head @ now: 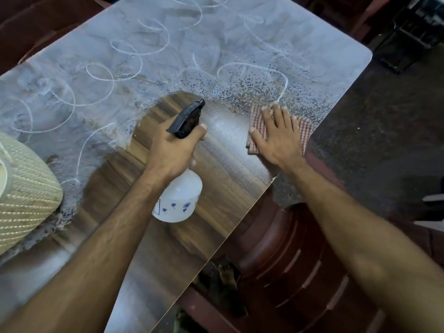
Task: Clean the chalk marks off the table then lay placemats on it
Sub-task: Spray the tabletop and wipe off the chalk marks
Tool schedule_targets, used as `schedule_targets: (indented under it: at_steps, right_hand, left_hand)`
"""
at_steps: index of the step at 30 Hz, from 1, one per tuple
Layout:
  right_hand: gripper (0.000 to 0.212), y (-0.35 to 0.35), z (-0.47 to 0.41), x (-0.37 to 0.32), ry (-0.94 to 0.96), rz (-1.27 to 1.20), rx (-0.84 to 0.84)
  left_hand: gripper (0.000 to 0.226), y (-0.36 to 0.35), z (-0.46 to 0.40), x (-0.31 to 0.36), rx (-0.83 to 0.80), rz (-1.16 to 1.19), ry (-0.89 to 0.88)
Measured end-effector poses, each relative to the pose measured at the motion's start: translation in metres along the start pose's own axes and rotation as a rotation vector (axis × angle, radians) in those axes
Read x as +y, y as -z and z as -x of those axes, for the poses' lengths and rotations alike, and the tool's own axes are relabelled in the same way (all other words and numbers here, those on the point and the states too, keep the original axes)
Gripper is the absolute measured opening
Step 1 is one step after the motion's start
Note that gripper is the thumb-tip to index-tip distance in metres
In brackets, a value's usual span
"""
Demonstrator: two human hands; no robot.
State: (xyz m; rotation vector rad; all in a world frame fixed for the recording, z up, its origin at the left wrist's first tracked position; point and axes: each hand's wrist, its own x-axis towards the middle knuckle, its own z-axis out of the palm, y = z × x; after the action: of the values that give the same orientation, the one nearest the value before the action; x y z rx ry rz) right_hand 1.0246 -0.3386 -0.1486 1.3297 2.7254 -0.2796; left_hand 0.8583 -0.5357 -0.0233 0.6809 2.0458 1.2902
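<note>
The left grip is curling round the neck of a white spray bottle, its fingers wrapping under the black trigger head and the thumb lying along the head's right side. The bottle is hanging tilted below this grip, its body printed with small blue marks, and the nozzle is pointing away toward the far part of the surface.

The right grip is lying flat with fingers spread and straight, pressing down on a red-and-white checked cloth. The cloth is sitting under the palm and fingers, just beside the right edge of the surface, with its corners showing on either side of this grip.

Beyond both grips, white chalk marks are looping across a grey, dusty film that is covering most of the surface. Just ahead of the right grip's fingertips, a chalk loop is sitting in a patch speckled with dark spray droplets. Between and beneath the two grips, a wiped area is showing shiny brown wood grain, and it is running back toward the person along the near edge.

Well to the left of the left grip, a cream woven roll, which may be the placemats, is resting on the surface at the frame's edge. Below the right forearm, off the surface, a dark red plastic chair is standing on the floor, and a bare foot is showing beside it.
</note>
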Motion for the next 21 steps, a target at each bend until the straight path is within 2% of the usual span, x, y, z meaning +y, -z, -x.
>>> schedule_targets:
  at_steps: [3, 7, 9, 12, 16, 19, 21]
  right_hand:
    - [0.079, 0.002, -0.021, -0.021, -0.029, -0.021, 0.014]
    - [0.077, -0.013, 0.022, -0.061, 0.208, 0.0, 0.004]
    - [0.075, -0.02, 0.047, -0.062, 0.258, -0.007, -0.003]
    - [0.076, -0.019, 0.049, -0.035, 0.149, -0.002, -0.006]
    - [0.075, 0.0, -0.006, 0.0, -0.064, -0.016, 0.05]
    - [0.075, 0.013, -0.05, -0.004, -0.098, -0.054, 0.075]
    - [0.075, 0.013, -0.067, -0.029, -0.074, -0.062, 0.076]
  left_hand:
    - [0.02, -0.003, 0.0, 0.001, 0.013, -0.014, 0.021]
    - [0.026, -0.009, -0.006, 0.007, 0.016, -0.015, 0.04]
    - [0.025, -0.01, -0.011, 0.01, 0.015, -0.009, 0.027]
    - [0.02, -0.008, -0.017, 0.01, 0.014, 0.008, 0.029]
    - [0.017, -0.002, -0.025, 0.003, 0.023, 0.025, 0.048]
    - [0.006, 0.0, -0.033, 0.0, 0.009, 0.017, 0.044]
    - [0.015, 0.003, -0.043, -0.002, 0.001, -0.023, 0.042]
